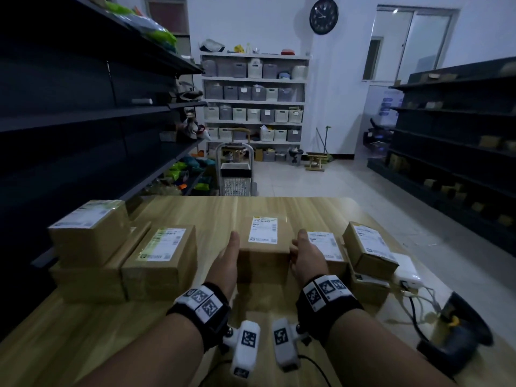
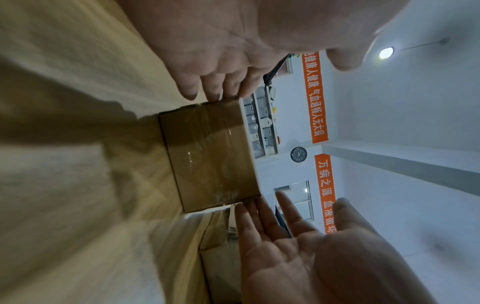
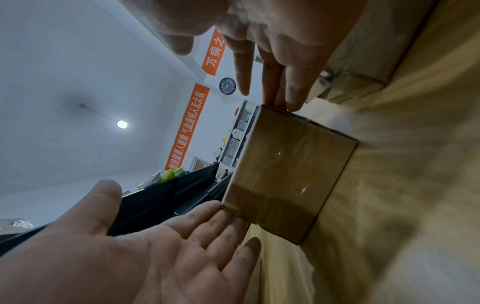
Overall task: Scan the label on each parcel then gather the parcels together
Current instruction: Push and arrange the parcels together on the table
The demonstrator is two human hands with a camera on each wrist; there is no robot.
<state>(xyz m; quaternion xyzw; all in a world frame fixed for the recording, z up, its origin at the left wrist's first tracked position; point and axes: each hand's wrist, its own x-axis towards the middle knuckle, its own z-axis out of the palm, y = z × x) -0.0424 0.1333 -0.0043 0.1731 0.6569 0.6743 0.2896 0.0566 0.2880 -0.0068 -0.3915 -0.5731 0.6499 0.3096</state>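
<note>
1. At the middle of the wooden table, the centre parcel sits label up, with the left hand at its left side and the right hand at its right side.
2. Both hands are flat with straight fingers; the wrist views show the left fingertips and right fingertips just touching the box's near corners, thumbs held clear.
3. The step appears to be gathering, so the person should press evenly from both sides before sliding or lifting.
4. The stacked parcels lie to the left, the right parcels close by; either group could be the target.
5. The scanner and its cable rest near right, so sliding should avoid them.
6. Keeping the label upward seems wise.
</note>
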